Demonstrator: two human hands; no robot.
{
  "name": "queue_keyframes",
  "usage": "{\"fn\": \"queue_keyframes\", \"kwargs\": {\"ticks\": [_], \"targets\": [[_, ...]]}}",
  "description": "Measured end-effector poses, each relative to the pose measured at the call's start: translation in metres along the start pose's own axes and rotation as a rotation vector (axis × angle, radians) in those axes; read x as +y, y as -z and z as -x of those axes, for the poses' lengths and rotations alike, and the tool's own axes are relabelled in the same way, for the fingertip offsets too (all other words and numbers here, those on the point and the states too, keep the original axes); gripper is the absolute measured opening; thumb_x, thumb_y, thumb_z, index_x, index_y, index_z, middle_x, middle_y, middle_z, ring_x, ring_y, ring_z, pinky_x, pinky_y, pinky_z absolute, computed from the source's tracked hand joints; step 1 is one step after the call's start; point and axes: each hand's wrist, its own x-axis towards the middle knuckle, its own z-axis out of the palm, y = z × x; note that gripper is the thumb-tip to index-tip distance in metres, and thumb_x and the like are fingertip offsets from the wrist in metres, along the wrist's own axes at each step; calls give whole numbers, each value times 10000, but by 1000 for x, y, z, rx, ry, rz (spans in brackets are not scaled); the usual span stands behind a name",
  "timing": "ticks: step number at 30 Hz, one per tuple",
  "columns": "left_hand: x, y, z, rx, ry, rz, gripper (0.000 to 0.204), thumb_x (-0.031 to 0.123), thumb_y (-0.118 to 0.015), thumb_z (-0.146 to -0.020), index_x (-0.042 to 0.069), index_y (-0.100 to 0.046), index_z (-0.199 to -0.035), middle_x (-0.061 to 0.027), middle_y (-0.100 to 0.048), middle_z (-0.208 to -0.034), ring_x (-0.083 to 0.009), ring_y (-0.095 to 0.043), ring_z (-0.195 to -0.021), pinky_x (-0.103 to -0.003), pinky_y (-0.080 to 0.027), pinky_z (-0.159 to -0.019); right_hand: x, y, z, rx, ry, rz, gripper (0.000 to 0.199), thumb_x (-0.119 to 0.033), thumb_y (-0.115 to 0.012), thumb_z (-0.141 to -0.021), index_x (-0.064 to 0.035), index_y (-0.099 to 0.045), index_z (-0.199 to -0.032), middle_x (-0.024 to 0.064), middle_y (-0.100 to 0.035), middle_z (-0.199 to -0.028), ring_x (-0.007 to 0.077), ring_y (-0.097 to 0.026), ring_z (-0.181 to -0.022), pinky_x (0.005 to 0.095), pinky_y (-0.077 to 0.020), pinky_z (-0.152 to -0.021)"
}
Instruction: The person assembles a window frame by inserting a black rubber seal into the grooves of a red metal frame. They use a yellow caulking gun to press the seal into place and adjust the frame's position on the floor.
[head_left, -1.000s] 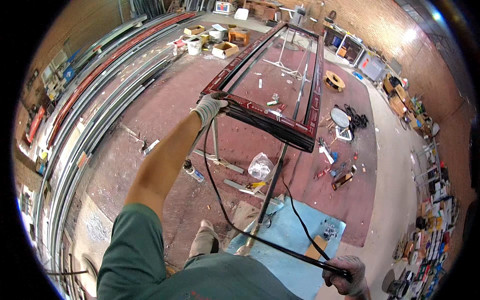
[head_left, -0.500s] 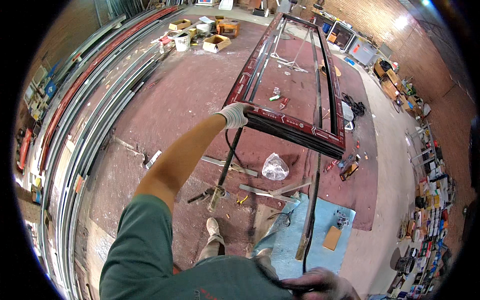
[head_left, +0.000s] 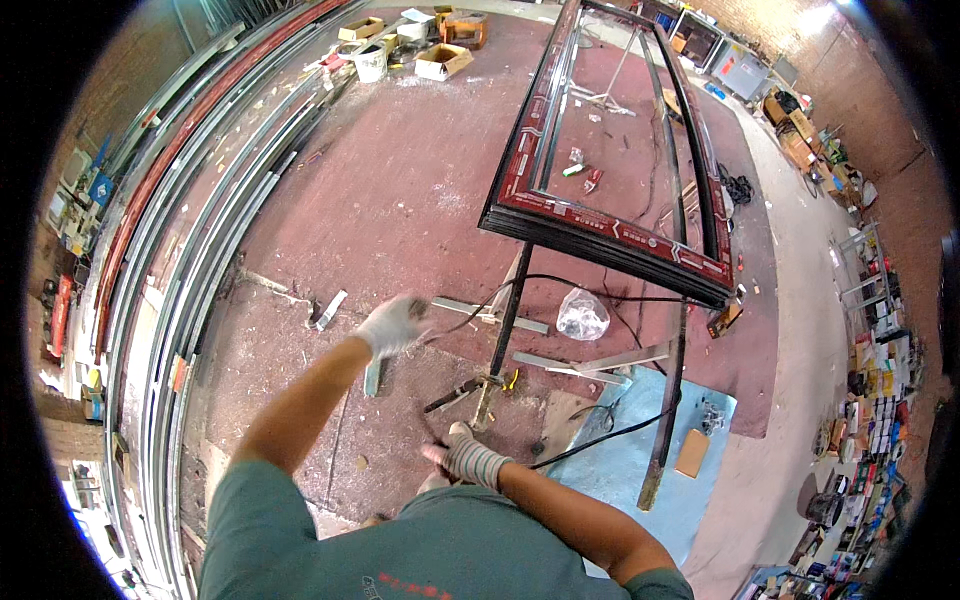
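My left hand [head_left: 393, 326], in a pale glove, reaches out over the floor at centre left; motion smears its fingers. A thin black cable [head_left: 545, 278] arcs from under the window-like frame toward these fingers; whether they grip it cannot be seen. Close to my body, my right hand [head_left: 474, 461], in a striped glove, is closed around part of the black cable, which trails past its wrist to the right. The long rectangular frame [head_left: 620, 228], dark with red printed film, lies on supports beyond my hands, touched by neither.
Black support bars [head_left: 512, 308] reach toward me under the frame. On the floor lie a clear plastic bag [head_left: 582, 315], metal strips [head_left: 600, 362], a blue sheet [head_left: 655, 495] and a brown cardboard piece [head_left: 691, 453]. Long metal profiles [head_left: 165, 290] line the left; boxes [head_left: 443, 62] stand behind.
My left hand has left the frame's near corner and moved down and left. My right hand has come from the lower right to the middle. The view has shifted, with the frame further right.
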Motion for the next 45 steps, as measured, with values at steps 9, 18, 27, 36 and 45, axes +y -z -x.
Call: {"fn": "queue_keyframes", "kwargs": {"ticks": [9,18,27,36,45], "targets": [[-7,-86,148,-375,391,1324,544,510,-518,-959,6,-635,-1128,-80,-685,-983,-196,-636,-831,-298,-526,-696,-36,6,-8,1,293,151,425,-389,-494,-971,-39,-602,-1186,190,-658,-1107,361,-614,-1007,435,-460,-911],[-84,-17,88,301,288,1300,336,473,-576,-943,161,-548,-820,24,-428,-582,-139,-438,-488,-400,-539,-615,63,85,105,318,51,518,343,-349,-627,-858,-96,-634,-1091,190,-676,-963,396,-645,-916,480,-504,-769],[-161,67,-32,325,390,1297,384,503,-551,-944,164,-485,-777,47,-340,-503,-128,-309,-379,-363,-482,-488,273,90,407,887,-604,801,151,-251,-682,-766,-108,-683,-720,121,-649,-750,327,-631,-817,446,-512,-749],[-140,99,-129,305,376,1149,381,485,-553,-943,130,-540,-805,15,-410,-518,-148,-361,-379,-419,-511,-457,314,44,485,945,-703,786,134,-176,-623,-786,-70,-695,-746,163,-661,-807,318,-636,-882,437,-404,-1029],[-182,47,-164,179,624,877,253,393,-570,-923,146,-571,-866,-22,-520,-602,-214,-504,-457,-445,-524,-519,265,77,357,865,-508,746,135,-195,-632,-852,-98,-707,-795,127,-668,-832,307,-624,-915,448,-386,-1023]]}}
